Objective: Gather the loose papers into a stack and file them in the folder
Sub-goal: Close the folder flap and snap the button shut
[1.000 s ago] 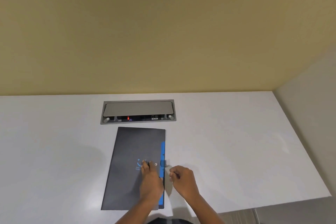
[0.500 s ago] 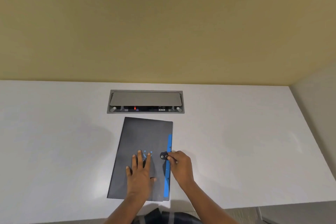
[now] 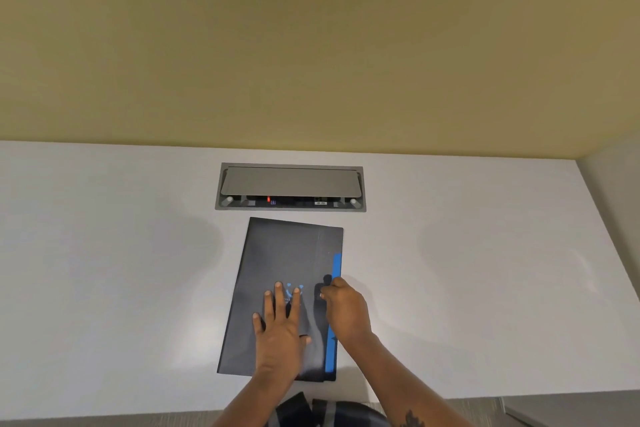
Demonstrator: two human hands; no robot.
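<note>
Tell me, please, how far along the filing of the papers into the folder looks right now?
Nearly finished, it seems. Done: no loose papers show on the white desk, and the dark folder lies closed. In hand: the left hand presses flat on the cover while the right hand pinches the small dark clasp by the blue strip. Left: fastening it, probably.

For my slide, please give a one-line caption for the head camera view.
Left hand pressed flat on a closed black folder on a white desk while the right hand works its clasp.
</note>
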